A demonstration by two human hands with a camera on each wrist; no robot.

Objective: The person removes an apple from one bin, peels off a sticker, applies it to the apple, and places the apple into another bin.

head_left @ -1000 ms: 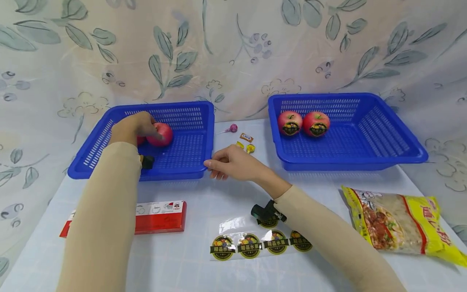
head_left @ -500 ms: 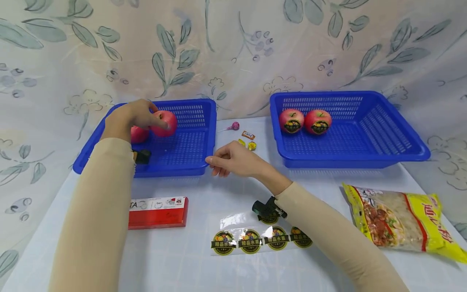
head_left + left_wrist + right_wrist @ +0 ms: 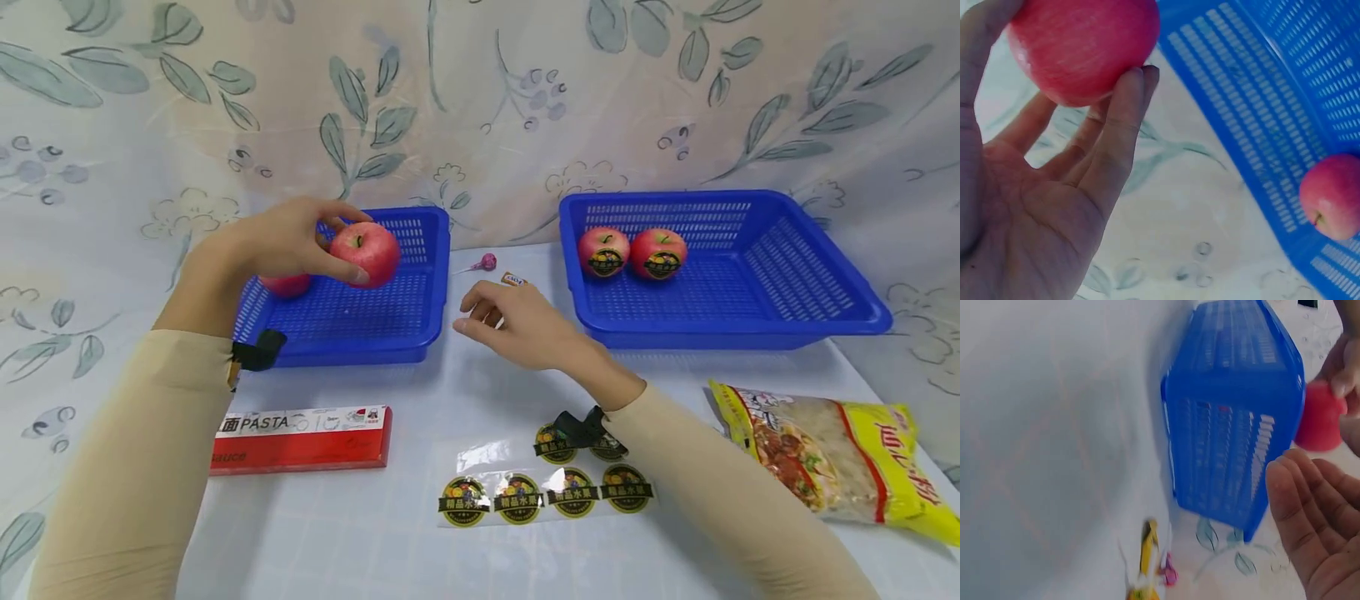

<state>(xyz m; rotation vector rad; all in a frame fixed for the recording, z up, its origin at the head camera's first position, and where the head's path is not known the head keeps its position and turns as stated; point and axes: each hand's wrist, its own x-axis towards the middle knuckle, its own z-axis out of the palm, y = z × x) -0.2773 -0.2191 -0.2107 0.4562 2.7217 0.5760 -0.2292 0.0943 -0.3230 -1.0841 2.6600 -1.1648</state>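
My left hand point(image 3: 288, 237) grips a red apple point(image 3: 373, 254) between thumb and fingers, raised over the left blue basket point(image 3: 390, 325). In the left wrist view the fingertips press against the underside of this apple point(image 3: 1085, 47). A second red apple point(image 3: 287, 286) lies in that basket, partly covered by the left hand. Just right of the basket's near corner is my right hand point(image 3: 525, 325), its fingers loosely bent and holding nothing. The right wrist view has this hand point(image 3: 1319, 519) palm showing, close to the basket wall point(image 3: 1229, 450).
The right blue basket point(image 3: 765, 304) holds two apples point(image 3: 658, 252) bearing round black-and-gold stickers. A sheet of such stickers point(image 3: 517, 500) lies in front, a red-and-white pasta box point(image 3: 322, 450) left of it, a yellow noodle bag point(image 3: 840, 458) at right. A lollipop point(image 3: 488, 262) and a wrapped candy point(image 3: 513, 279) lie between the baskets.
My left hand has lifted the apple from the left basket's floor and brought it right and nearer. My right hand has left the basket's corner and shifted slightly right.
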